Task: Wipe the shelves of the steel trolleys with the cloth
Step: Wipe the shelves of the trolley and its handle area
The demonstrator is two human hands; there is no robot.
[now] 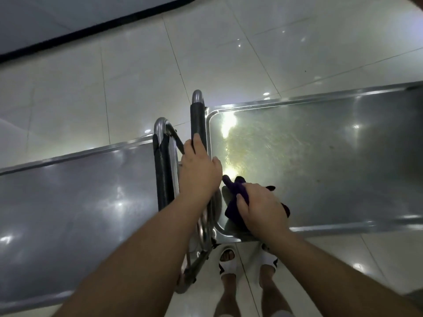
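Two steel trolleys stand end to end below me. The right trolley's top shelf is shiny and glares under the light. A dark purple cloth lies bunched on its near left corner. My right hand presses down on the cloth, fingers curled over it. My left hand grips the right trolley's black-sleeved handle bar. The left trolley's top shelf lies bare to the left, with its own black-sleeved handle beside my left wrist.
Glossy cream floor tiles surround the trolleys. A dark baseboard runs along the wall at the top left. My feet in white slippers stand close to the right trolley's near edge.
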